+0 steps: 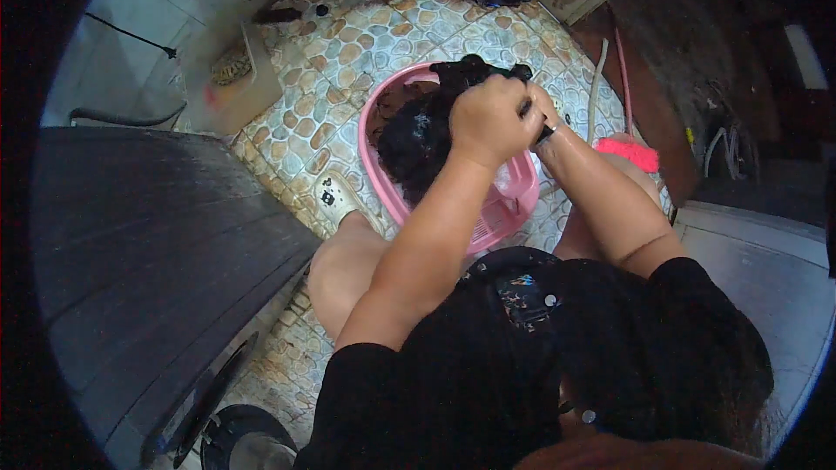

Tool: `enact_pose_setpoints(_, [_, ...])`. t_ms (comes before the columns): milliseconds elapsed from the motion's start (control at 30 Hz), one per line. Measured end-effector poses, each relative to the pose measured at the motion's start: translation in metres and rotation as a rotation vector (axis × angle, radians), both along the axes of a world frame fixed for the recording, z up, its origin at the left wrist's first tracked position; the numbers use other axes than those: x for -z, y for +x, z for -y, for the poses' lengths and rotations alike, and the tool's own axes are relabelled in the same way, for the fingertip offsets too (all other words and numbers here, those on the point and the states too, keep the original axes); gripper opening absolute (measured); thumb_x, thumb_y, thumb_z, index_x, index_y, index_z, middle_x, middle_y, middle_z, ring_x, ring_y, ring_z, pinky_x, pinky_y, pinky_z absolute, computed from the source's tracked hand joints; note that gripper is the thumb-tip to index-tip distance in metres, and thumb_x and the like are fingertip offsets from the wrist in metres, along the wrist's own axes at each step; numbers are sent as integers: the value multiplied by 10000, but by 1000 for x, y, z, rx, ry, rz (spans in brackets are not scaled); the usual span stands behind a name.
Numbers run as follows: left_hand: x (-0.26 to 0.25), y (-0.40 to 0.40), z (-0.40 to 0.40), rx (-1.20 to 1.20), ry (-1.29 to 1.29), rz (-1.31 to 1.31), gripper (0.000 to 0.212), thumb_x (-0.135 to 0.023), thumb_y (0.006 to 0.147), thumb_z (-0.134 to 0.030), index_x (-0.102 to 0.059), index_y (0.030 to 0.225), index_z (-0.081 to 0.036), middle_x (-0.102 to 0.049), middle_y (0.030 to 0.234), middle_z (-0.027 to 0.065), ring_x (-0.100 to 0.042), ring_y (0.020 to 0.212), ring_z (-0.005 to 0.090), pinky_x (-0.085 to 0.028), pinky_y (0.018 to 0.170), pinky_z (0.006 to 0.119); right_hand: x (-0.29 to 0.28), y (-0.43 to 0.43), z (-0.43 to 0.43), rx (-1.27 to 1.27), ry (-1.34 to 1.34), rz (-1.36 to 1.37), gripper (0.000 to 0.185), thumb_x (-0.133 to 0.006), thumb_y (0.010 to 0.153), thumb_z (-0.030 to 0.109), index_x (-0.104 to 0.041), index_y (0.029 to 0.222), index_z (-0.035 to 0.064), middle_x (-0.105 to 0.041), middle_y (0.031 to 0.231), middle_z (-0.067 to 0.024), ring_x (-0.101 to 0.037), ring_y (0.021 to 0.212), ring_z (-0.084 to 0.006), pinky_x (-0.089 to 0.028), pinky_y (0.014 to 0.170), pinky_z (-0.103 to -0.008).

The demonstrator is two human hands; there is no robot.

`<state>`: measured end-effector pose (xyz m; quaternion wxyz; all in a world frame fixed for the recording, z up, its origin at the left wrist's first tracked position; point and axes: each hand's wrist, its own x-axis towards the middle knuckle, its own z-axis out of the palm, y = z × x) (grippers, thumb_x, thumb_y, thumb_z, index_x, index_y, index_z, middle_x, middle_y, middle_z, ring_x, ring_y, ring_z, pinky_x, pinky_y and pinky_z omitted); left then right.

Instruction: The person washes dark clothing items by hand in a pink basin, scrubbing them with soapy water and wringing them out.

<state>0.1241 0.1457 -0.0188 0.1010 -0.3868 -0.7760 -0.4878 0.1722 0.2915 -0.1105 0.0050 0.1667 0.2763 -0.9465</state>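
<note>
A black wet cloth or garment (415, 143) lies bunched in a pink plastic basin (367, 143) on the floor before me. My left hand (490, 119) is closed in a fist on a gathered upper part of the cloth, above the basin's far right side. Close against it, partly hidden behind, my right hand (541, 104) also grips the black cloth; a little of it shows between the two hands. Suds (503, 176) show in the basin beside a ribbed washboard part (488, 219) at its near end.
A cream clog (336, 196) is on my left foot. Stone-pattern tiles (307, 101) surround the basin. A translucent bin (258, 78) and a dark panel (163, 235) stand left. To the right are a pale hose (597, 88), a pink hose (624, 85) and a bright pink item (630, 154).
</note>
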Motion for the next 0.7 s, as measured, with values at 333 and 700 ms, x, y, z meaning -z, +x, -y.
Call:
enact_pose_setpoints(333, [-3, -20, 24, -39, -419, -346, 142, -559, 789, -193, -639, 794, -76, -632, 791, 106, -598, 671, 264, -474, 590, 413, -72, -12, 50, 113, 273, 105, 199, -580, 880, 181, -633, 936, -2, -645, 875, -73, -621, 740, -155, -512, 690, -293])
enact_pose_setpoints(700, [35, -53, 29, -16, -338, -375, 249, -618, 778, -242, -640, 993, -120, -628, 998, 100, -601, 939, 262, -486, 805, 401, -95, -12, 52, 106, 633, 149, 181, -621, 831, 154, -622, 942, 11, -628, 832, -46, -601, 697, -120, -491, 614, -274])
